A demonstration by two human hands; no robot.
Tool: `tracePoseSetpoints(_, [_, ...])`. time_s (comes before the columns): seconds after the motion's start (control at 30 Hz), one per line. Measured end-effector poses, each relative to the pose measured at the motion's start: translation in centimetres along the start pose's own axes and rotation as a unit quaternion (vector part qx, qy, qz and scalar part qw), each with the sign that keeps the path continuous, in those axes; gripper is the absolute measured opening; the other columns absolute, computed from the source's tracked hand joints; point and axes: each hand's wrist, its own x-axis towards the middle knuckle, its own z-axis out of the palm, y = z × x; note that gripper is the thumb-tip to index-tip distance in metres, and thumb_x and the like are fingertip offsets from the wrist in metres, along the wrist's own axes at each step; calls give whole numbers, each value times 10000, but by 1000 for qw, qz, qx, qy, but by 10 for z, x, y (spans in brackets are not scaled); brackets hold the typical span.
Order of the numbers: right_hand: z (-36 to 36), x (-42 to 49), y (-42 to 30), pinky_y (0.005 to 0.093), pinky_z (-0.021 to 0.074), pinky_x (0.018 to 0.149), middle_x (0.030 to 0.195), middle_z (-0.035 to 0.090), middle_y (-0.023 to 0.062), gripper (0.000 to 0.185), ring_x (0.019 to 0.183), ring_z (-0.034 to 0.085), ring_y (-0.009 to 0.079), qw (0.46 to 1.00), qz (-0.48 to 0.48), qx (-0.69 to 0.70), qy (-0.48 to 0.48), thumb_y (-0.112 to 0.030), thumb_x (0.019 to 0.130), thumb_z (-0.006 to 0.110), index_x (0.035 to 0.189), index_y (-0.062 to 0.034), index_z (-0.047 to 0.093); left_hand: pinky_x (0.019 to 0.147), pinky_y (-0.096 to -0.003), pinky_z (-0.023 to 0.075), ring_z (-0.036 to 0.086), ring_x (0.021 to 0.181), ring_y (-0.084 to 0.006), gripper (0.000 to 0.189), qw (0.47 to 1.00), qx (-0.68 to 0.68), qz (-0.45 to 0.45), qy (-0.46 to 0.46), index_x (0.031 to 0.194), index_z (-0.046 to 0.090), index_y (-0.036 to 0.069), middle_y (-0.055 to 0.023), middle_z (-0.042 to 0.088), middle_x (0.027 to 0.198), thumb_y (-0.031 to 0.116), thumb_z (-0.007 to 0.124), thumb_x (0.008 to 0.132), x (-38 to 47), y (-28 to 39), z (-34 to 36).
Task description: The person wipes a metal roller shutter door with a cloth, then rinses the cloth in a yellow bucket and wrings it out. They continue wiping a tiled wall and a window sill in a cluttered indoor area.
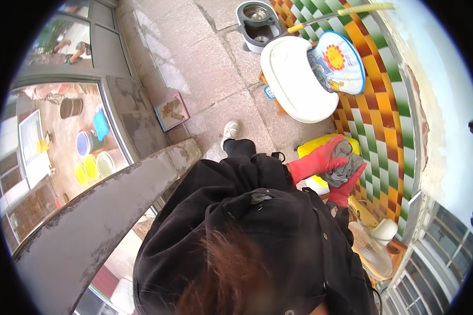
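Both my hands wear red rubber gloves and press around a crumpled grey cloth (342, 167) at the right of the view. My left hand (317, 157) grips it from the upper left, fingers over its top. From below, my right hand (347, 188) closes on the cloth's lower right side. Just beneath and behind the gloves sits a yellow plastic container (309, 147), partly hidden by my left hand. The tiled wall (378, 161), green, white, orange and brown, rises close beyond the cloth.
A high chair's white tray (278, 75) and printed backrest (335, 63) stand ahead by the wall. Beyond is a grey-white spin mop bucket (256, 23). An electric fan (370, 252) stands right. A grey ledge (114, 189) runs along the left; a framed panel (172, 111) lies near it.
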Motion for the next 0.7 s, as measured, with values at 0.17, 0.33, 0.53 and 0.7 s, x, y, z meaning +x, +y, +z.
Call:
tracePoseSetpoints(0.17, [100,10,12,341,339,1157,1475,492,58,676,1339,480,215,995,66,-50,-48,-562,1012,476,1505,-105,408,1093,-416,397,498,1324,-365,709,990,-84,-10,111,1487,347,-2,-244,521,1396,326,671,949,7,30,-71])
tracePoseSetpoints(0.33, [211,33,41,321,405,1094,1419,529,40,601,1280,520,169,974,140,-4,-176,-484,1036,488,1487,-92,423,1056,-415,433,555,1251,-384,596,986,4,14,168,1456,398,-9,-242,558,1349,208,629,951,27,71,-176])
tracePoseSetpoints(0.53, [288,92,103,325,399,1080,1356,528,67,564,1229,528,160,959,127,-65,-245,-211,1005,576,1493,-4,384,899,-385,520,659,1029,-306,430,981,51,-1,187,1273,589,99,-157,663,1109,54,671,853,64,86,-323])
tracePoseSetpoints(0.7, [328,153,138,374,404,1076,1324,547,39,557,1204,542,182,957,176,73,-220,-218,1005,573,1491,-22,386,816,-334,534,650,918,-186,308,958,-123,-23,257,1182,617,57,-80,682,1021,53,690,883,101,97,-436])
